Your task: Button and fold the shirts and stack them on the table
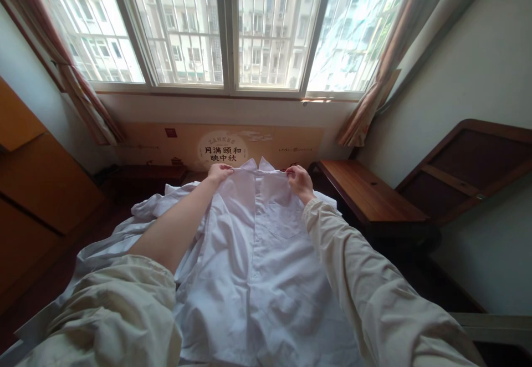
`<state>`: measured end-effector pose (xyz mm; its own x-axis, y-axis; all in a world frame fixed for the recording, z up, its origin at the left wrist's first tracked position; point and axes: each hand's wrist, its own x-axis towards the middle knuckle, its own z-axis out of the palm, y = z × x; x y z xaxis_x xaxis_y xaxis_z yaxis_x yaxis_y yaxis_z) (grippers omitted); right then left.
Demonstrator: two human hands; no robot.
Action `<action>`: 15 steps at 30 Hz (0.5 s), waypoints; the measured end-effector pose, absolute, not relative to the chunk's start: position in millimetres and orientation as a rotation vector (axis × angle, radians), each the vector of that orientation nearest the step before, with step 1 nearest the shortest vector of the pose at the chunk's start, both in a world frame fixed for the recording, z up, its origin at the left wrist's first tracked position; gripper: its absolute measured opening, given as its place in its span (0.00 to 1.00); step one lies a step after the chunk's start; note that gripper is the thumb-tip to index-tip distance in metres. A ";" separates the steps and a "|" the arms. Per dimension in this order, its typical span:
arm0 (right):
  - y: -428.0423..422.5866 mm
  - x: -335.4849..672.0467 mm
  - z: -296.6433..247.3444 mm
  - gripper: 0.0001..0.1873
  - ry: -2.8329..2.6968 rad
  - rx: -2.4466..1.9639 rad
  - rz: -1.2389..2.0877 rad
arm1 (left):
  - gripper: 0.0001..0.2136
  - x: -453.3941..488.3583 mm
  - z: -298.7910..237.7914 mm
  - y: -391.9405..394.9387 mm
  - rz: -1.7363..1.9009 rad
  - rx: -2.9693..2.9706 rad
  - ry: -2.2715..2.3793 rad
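My left grip (219,174) is clenched on the shirt (257,267) at the shoulder seam just left of the collar (255,166). My right grip (299,181) pinches the same shirt at the matching spot on the other side. The two are well apart, with the collar's two points standing up between them.

The shirt is thin white woven cotton, faintly creased. It lies front up and spreads from my grips back toward me. A buttoned placket runs down its middle, and a square patch pocket (285,220) sits below my right grip. It rests on more rumpled white cloth (145,212) that bunches out to the left. My sleeves (374,289) are cream and softly wrinkled, and the left one is pushed up off the forearm.

Beyond the collar, a tan board (224,146) leans under the window (233,29). Its round emblem reads "ZANKEE" over "月满颐和 映中秋". Pinkish curtains (83,101) hang at both ends of the window. A smooth, dark red-brown wooden table (366,189) stands to the right, and an orange wooden cabinet (37,189) to the left.
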<state>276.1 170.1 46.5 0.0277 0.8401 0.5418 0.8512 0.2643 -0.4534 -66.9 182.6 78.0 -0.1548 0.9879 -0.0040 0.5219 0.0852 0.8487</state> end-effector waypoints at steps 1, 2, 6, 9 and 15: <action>169.9 275.1 45.1 0.14 -1.776 -1.568 -0.047 | 0.09 -64.3 76.3 182.0 0.983 1.532 1.795; 169.2 273.6 43.5 0.15 -1.777 -1.598 -0.075 | 0.09 -61.3 74.3 180.5 0.980 1.602 1.858; 161.7 263.5 35.4 0.25 -1.962 -1.608 -0.122 | 0.16 -43.2 64.0 167.7 0.777 2.158 2.085; 149.6 253.0 26.4 0.25 -2.272 -1.459 -0.016 | 0.18 -26.9 52.7 153.2 0.522 2.548 1.816; 117.3 243.0 3.7 0.36 -2.554 -1.468 0.221 | 0.33 -19.7 18.9 122.4 0.123 2.608 1.506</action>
<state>243.0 117.3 3.7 -0.4930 0.8657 0.0872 0.8377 0.4993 -0.2210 -19.7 122.4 18.9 0.4994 0.8663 0.0070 0.8560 -0.4947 0.1502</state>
